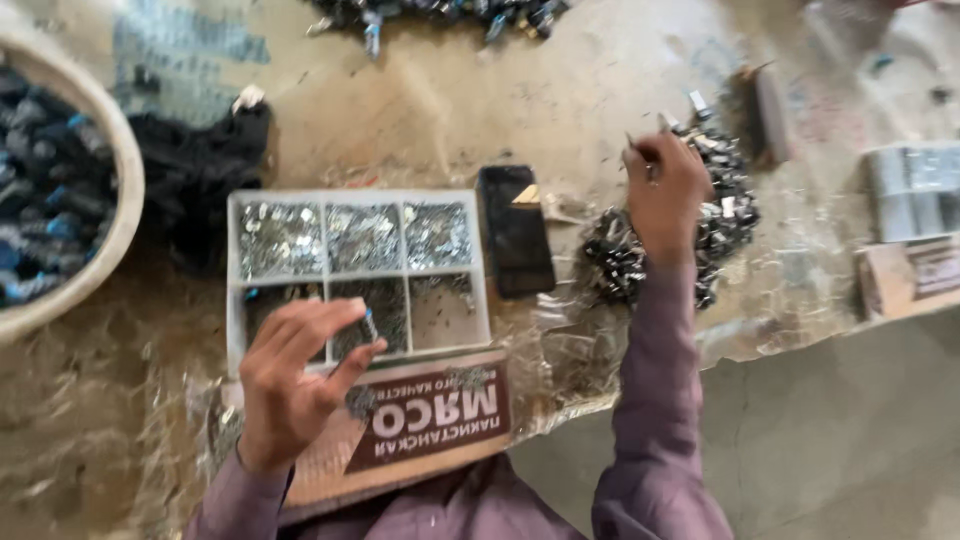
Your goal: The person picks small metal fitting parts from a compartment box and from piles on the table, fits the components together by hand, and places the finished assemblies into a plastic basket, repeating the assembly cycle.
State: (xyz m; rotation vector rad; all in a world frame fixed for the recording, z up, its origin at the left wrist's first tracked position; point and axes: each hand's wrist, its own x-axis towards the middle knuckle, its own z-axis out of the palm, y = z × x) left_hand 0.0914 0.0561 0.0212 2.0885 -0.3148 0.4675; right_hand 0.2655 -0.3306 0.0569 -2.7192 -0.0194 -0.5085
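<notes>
We are pinching a small metal piece (370, 325) in our left hand (295, 385) above the compartment tray (232, 290), while our right hand (665, 190) is pinching another over the dark parts pile (725, 215) beside a black phone (515, 230).

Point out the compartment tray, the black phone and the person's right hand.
compartment tray (356, 196): head view, on its top rim.
black phone (515, 240): head view, middle of its face.
right hand (665, 190): head view, back of the hand.

The whole view is motion-blurred, so the small part (370, 325) pinched in the left hand (290, 385) cannot be identified. The round basin (110, 240) is cut off by the left edge.
</notes>
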